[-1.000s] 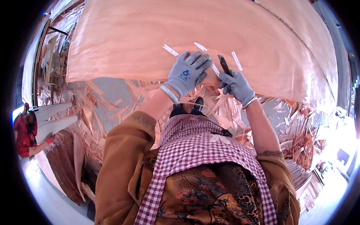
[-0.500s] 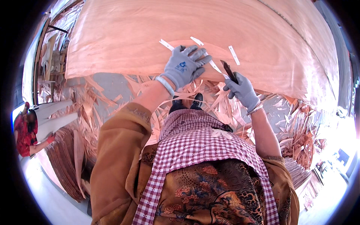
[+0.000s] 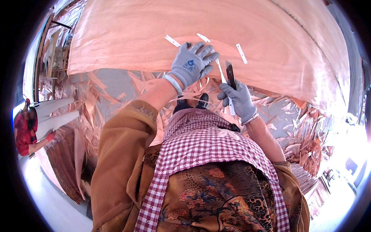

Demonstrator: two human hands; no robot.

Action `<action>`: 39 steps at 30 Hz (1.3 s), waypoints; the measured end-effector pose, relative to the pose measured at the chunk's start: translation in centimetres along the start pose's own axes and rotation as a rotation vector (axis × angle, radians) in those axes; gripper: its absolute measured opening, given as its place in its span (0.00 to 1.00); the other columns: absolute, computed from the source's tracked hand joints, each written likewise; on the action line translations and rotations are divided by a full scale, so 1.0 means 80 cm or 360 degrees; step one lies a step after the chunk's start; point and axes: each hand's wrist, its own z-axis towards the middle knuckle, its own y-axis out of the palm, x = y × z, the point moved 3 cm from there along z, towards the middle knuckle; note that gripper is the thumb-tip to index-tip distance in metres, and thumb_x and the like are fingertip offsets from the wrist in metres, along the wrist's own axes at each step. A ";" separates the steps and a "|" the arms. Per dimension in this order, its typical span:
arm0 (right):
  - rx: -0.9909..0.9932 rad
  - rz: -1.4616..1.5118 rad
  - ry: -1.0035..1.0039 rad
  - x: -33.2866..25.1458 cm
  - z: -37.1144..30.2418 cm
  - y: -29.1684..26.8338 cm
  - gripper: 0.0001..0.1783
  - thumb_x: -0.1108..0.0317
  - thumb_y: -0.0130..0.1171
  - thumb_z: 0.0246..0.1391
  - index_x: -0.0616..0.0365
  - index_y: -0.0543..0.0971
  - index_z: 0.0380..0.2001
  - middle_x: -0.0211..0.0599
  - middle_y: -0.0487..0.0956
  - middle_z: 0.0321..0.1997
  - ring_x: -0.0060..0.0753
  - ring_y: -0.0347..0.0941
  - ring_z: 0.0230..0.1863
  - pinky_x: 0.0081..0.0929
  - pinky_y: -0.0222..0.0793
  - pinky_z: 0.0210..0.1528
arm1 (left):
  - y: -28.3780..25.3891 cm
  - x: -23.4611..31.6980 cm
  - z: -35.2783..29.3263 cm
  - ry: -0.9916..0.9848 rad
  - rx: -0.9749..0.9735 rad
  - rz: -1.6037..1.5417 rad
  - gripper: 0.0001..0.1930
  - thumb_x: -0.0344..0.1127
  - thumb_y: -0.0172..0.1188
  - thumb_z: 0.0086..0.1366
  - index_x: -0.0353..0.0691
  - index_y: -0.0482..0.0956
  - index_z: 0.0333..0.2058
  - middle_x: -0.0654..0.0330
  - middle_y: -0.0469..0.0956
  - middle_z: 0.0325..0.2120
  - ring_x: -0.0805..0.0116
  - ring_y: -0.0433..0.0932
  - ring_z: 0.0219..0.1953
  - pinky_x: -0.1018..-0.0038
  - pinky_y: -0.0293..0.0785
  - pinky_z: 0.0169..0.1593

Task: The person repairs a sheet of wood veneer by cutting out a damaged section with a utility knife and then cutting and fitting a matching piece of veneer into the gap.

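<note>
My left hand (image 3: 191, 65), in a grey glove, lies with its fingers spread on a pinkish wood veneer sheet (image 3: 123, 34), near its front edge. My right hand (image 3: 240, 99), also gloved, is closed around a knife (image 3: 230, 75) with a dark handle and a flat blade pointing away from me. A long white strip (image 3: 222, 73) runs from the left fingertips down to the right hand, with its lower end hanging below those fingers. Whether the right fingers pinch it I cannot tell. Short white strips (image 3: 241, 53) lie on the veneer around the left hand.
Torn veneer scraps (image 3: 96, 96) litter the grey floor below the sheet's edge and around my shoes (image 3: 202, 101). A stack of veneer (image 3: 65, 162) stands at lower left, beside another person (image 3: 27, 131) in red. More scraps (image 3: 309, 143) heap up at right.
My right hand has drawn back toward me and slightly left with the knife, whose blade now points straighter away. The long strip now reaches below that hand. My left hand has barely moved.
</note>
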 end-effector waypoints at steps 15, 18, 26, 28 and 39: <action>-0.0259 -0.0012 -0.0051 -0.027 -0.037 -0.012 0.17 0.63 0.54 0.58 0.65 0.72 0.44 0.35 0.77 0.23 0.18 0.70 0.17 0.14 0.66 0.19 | -0.046 0.014 -0.039 -0.0531 0.0273 -0.0662 0.15 0.45 0.49 0.64 0.44 0.78 0.42 0.58 0.76 0.43 0.64 0.74 0.40 0.68 0.69 0.42; -0.0319 -0.0008 -0.0044 -0.032 -0.042 -0.006 0.17 0.63 0.54 0.58 0.65 0.72 0.45 0.34 0.76 0.22 0.17 0.70 0.17 0.14 0.66 0.20 | -0.025 0.043 -0.070 -0.1369 -0.0586 -0.2933 0.22 0.53 0.48 0.65 0.38 0.78 0.36 0.58 0.78 0.33 0.66 0.76 0.32 0.73 0.71 0.36; -0.0322 -0.0235 -0.0014 -0.026 -0.046 0.007 0.15 0.64 0.52 0.58 0.63 0.72 0.44 0.31 0.75 0.22 0.15 0.69 0.19 0.12 0.65 0.20 | -0.018 0.055 -0.077 -0.1521 -0.0047 -0.3750 0.25 0.56 0.50 0.63 0.36 0.77 0.37 0.60 0.79 0.28 0.74 0.78 0.31 0.80 0.73 0.32; -0.0302 -0.0308 -0.0027 -0.027 -0.046 0.009 0.15 0.64 0.52 0.58 0.63 0.72 0.44 0.32 0.75 0.23 0.15 0.70 0.20 0.13 0.66 0.20 | -0.019 0.052 -0.076 -0.1570 -0.0064 -0.3513 0.21 0.52 0.52 0.64 0.36 0.77 0.36 0.61 0.79 0.27 0.75 0.77 0.29 0.81 0.73 0.31; -0.0450 -0.0269 0.0017 -0.021 -0.049 0.007 0.14 0.63 0.51 0.59 0.65 0.71 0.38 0.35 0.76 0.22 0.18 0.71 0.19 0.14 0.67 0.19 | -0.023 0.044 -0.081 -0.1765 0.0392 -0.2961 0.11 0.38 0.56 0.64 0.37 0.76 0.28 0.66 0.74 0.21 0.79 0.71 0.22 0.84 0.67 0.26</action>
